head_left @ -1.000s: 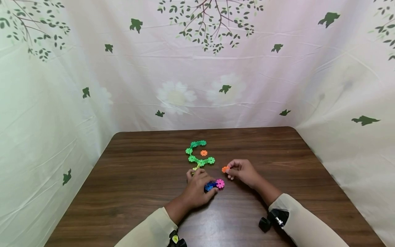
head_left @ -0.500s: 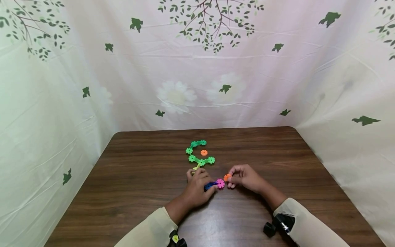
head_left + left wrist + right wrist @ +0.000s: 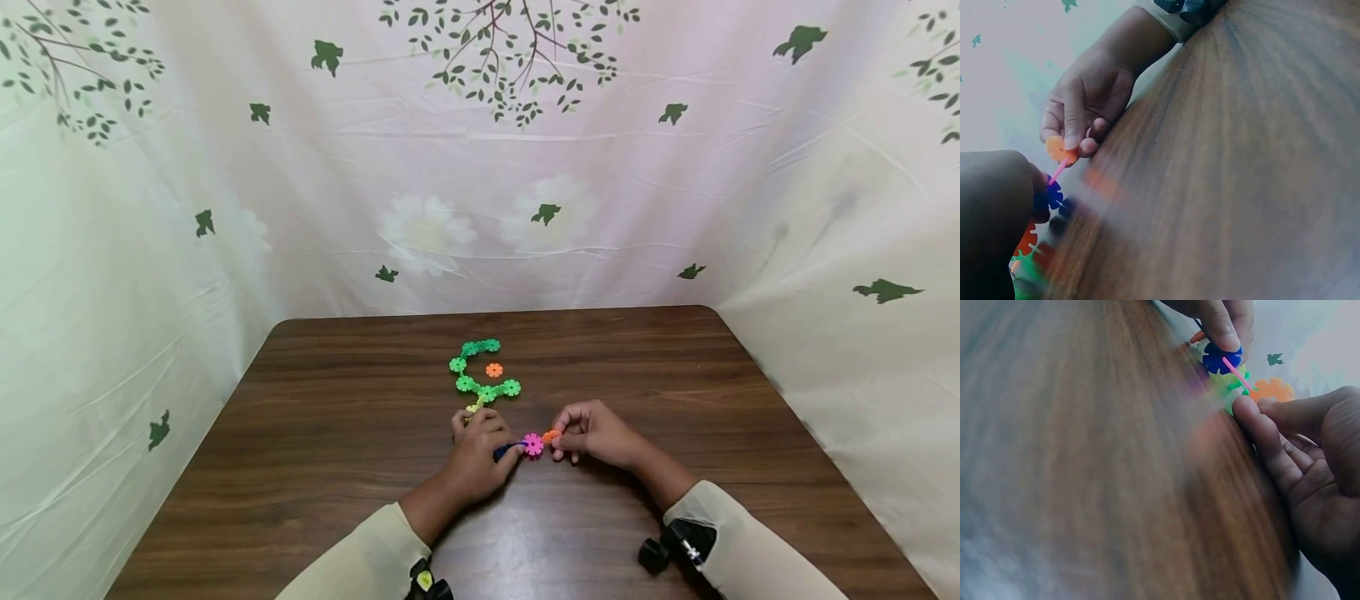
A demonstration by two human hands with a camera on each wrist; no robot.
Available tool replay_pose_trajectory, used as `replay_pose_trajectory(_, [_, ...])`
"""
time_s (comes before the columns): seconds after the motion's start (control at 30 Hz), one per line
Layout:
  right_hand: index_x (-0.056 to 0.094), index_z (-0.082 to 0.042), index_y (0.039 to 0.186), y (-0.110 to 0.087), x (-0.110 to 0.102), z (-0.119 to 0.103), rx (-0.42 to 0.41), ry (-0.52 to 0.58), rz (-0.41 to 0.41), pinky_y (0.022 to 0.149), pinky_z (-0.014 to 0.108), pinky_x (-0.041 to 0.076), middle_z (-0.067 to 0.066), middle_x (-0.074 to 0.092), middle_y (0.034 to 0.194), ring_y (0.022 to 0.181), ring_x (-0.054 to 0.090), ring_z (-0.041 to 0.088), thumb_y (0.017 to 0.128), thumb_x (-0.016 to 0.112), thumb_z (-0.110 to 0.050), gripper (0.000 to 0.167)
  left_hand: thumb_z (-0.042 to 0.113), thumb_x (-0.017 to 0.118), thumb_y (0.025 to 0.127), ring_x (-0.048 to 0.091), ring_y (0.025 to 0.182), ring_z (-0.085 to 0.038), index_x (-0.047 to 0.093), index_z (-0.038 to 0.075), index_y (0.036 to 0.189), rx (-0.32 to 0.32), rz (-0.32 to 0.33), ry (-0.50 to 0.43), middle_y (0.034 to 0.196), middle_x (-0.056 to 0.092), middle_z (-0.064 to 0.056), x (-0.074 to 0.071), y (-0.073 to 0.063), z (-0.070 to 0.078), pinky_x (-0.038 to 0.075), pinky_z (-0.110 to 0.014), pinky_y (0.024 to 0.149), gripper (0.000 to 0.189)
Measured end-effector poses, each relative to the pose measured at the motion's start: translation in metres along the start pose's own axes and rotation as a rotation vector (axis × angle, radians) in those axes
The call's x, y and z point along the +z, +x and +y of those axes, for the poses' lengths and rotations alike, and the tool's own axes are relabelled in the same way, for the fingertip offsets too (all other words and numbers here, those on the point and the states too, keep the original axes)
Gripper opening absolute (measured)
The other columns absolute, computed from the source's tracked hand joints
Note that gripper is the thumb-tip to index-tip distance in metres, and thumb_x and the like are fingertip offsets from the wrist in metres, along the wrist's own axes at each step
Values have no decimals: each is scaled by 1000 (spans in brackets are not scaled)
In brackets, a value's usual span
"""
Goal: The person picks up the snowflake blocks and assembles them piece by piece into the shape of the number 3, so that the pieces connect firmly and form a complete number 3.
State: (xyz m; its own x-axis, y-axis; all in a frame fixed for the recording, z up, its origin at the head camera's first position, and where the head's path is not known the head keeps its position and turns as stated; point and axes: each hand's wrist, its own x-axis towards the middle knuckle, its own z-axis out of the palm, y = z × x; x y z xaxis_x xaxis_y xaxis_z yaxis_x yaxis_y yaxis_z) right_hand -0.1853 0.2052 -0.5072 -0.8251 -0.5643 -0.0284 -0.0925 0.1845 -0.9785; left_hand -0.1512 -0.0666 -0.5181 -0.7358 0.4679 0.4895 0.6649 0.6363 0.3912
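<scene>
My right hand pinches an orange flower-shaped interlocking disc between thumb and fingers. That disc meets the edge of a pink disc, which stands out from a blue disc. With thumb and fingers my left hand grips the blue disc, covering much of it in the head view. A red-orange disc shows beyond the blue one in the left wrist view. Past the left fingertips, a yellow disc leads to a curved chain of green discs; the hand hides the part between.
A loose orange disc lies inside the green curve. Everything rests on a dark wooden table with rounded far corners. Pale printed cloth hangs behind it and along both sides. Each sleeve carries a black wrist device.
The right hand has come down and nearer to me, bringing the orange disc against the pink disc's right edge. The left hand has kept its place and grip.
</scene>
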Motion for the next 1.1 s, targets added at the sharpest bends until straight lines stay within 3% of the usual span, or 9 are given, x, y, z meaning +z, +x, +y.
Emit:
replay_pose_trajectory(0.3, [73, 8, 97, 2, 3, 2, -11, -65, 33, 52, 20, 52, 26, 79, 91, 68, 74, 8, 98, 78, -2, 11, 20, 81, 98, 64, 113, -23, 87, 16, 95, 13, 36, -11, 99, 81, 3, 1, 0, -2, 33, -58, 101, 8])
replay_pose_trajectory(0.7, [74, 9, 96, 1, 4, 2, -32, -60, 54, 54, 21, 54, 27, 79, 90, 70, 75, 7, 97, 79, -2, 12, 17, 79, 99, 65, 114, -27, 87, 14, 94, 7, 61, -64, 98, 80, 1, 1, 0, 0, 31, -58, 100, 9])
replay_pose_trajectory(1.1, [79, 4, 90, 1, 10, -2, -9, -89, 108, 53, 22, 53, 15, 80, 84, 67, 73, 8, 93, 84, -4, 10, 14, 81, 97, 66, 109, -22, 88, 14, 93, 24, 106, -52, 95, 79, 2, 2, -1, 1, 32, -55, 99, 8])
